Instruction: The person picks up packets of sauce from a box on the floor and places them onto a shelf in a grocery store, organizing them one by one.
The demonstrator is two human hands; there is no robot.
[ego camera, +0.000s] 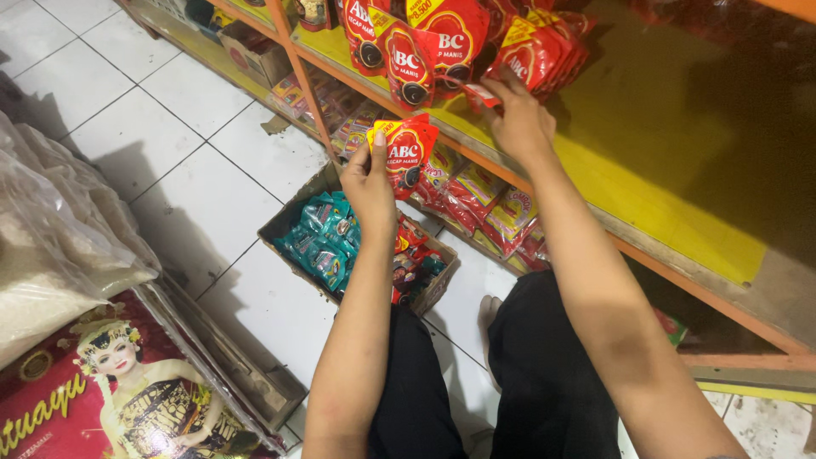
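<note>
— While the left hand point(367, 174) pinches a small red and yellow plastic sauce pouch point(406, 153) by its left edge, thumb on the front, where does that pouch sit against the yellow-lined wooden shelf point(646, 191)?

— It hangs in the air just in front of the shelf's orange front rail, below the row of standing red plastic pouches point(433, 42) and above the open brown cardboard box point(293, 223) on the floor. The right hand point(518, 119) is up on the shelf, its fingers closed narrowly on the lower corner of one red pouch in the leaning stack point(540, 51) at the right end of that row.

— What could go wrong?

— The left grip looks thin: only an edge is held, so the slick pouch could slide out and drop into the box of teal foil sachets point(321, 238) below the shelf. That is a judgement, not something seen.

— And on the shelf itself?

— The standing pouches lean on one another near the shelf's front edge. A tug by the right hand on that corner could likely tip its neighbours forward over the rail.

— Anything else near?

— The lower shelf's red packets point(476, 200) lie loosely; a falling pouch might knock them out toward the white tiled floor point(170, 136).
</note>
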